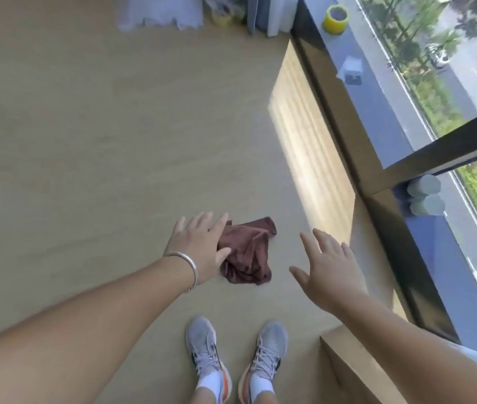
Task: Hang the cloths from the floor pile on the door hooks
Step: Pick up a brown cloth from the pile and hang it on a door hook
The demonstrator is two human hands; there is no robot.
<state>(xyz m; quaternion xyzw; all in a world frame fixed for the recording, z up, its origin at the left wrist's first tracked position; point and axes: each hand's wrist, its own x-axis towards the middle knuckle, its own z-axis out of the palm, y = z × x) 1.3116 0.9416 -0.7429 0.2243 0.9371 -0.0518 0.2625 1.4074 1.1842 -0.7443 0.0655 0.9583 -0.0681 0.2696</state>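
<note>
- One head view is showing everything, looking straight down at a pale wooden floor (85, 141).
- One crumpled brown cloth (247, 255) is lying on that floor, just ahead of the person's feet and a little way in from the window side.
- Reaching down over the cloth's left edge, the left hand (199, 249) is spreading its fingers straight and loose; it is gripping nothing, and whether the palm is touching the fabric cannot be told from this angle.
- A silver bangle (186, 266) is sitting around the left wrist.
- Hovering to the right of the cloth and apart from it, the right hand (329, 266) is likewise splaying its fingers, thumb out to the side, and holding nothing.
- Two grey sneakers (237, 354) with orange heels and white socks are standing side by side at the bottom of the view.
- Along the right side a low wooden ledge (310, 147) is catching a band of sunlight below a dark window sill (377, 118).
- A roll of yellow tape (336, 18) is resting on the far end of the sill, and two pale cylinders (424, 196) are lying on it nearer the person.
- Greenery and a road are showing through the glass.
- At the top, blurred pale fabric (161, 13) is lying on the floor near a curtain.
</note>
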